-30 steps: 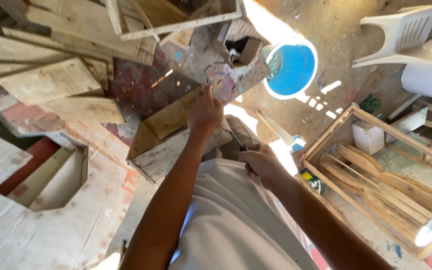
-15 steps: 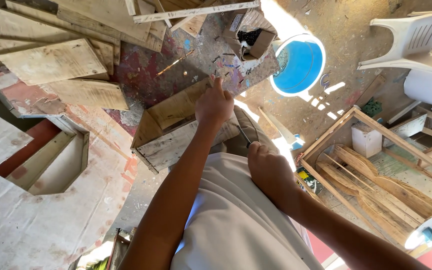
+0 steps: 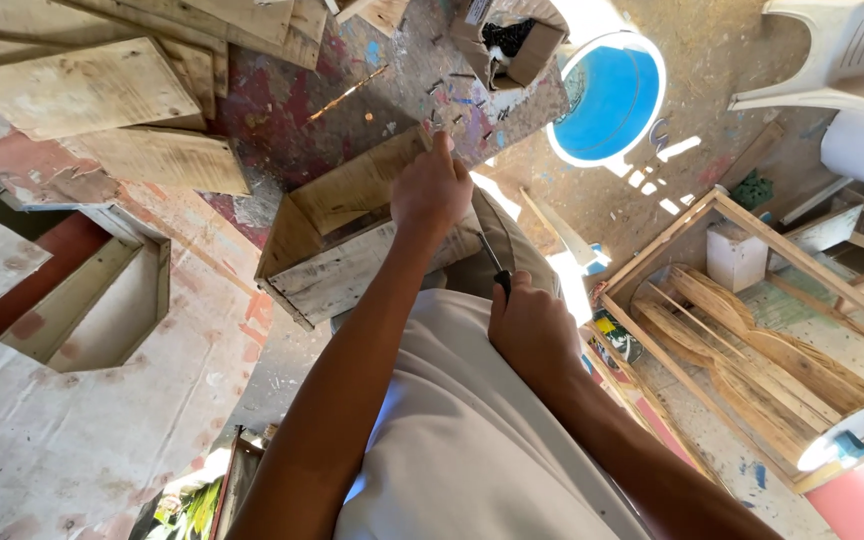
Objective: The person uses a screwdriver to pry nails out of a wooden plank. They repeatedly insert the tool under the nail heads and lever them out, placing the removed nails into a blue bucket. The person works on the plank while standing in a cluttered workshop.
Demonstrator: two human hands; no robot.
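My left hand [image 3: 432,190] stretches out over the far corner of an open wooden box [image 3: 337,250] on the paint-stained workbench [image 3: 292,130]. Its fingertips touch the bench among several small scattered nails [image 3: 447,112]. I see the hand from the back, so whatever is under the fingers is hidden. My right hand [image 3: 532,335] stays close to my body, closed around the dark handle of a thin-shafted tool [image 3: 492,262] that points toward the box.
Rough wooden boards [image 3: 82,90] lie stacked on the bench's left. A small cardboard box [image 3: 507,40] sits at its far edge, beside a blue bucket [image 3: 607,100] on the floor. A white plastic chair [image 3: 842,60] and a slatted wooden frame [image 3: 752,330] stand at right.
My left hand has reached slightly farther across the bench toward the nails. The right hand has dropped a little closer to my body, still gripping the tool.
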